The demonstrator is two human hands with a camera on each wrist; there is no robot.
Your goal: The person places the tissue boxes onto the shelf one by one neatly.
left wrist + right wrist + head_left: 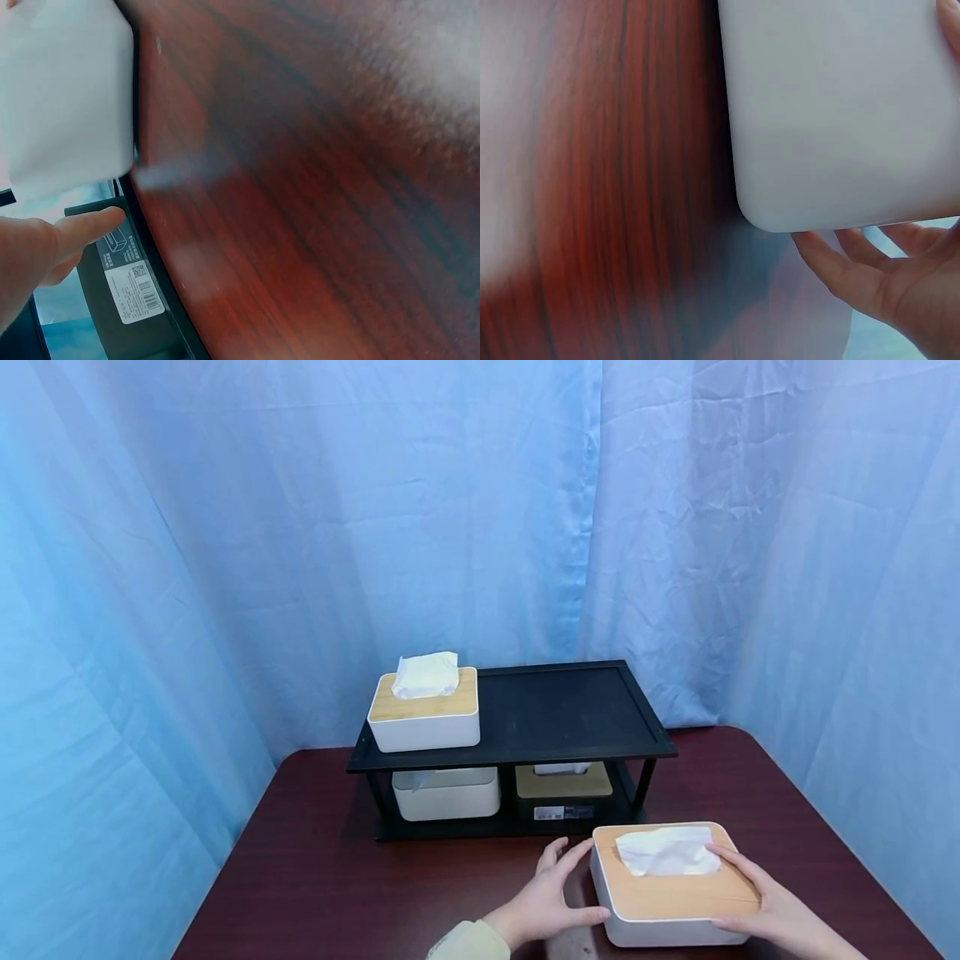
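A white tissue box (675,893) with a light wood lid and a tissue (667,852) poking out sits at the front right of the table. My right hand (772,902) grips its right end, the thumb at the front and the fingers along the side. In the right wrist view several fingertips (806,244) meet the white wall of the tissue box (840,120). My left hand (543,902) is spread at the box's left end, fingertips close to its edge. In the left wrist view a finger (97,225) extends beside the tissue box (67,97).
Behind the hands stands a black two-tier rack (562,710). On its top left is another wood-lidded tissue box (423,731). The lower shelf carries a white tissue box (448,797) and a dark one with a tan lid (562,783). Blue curtains (450,510) surround the table (300,860).
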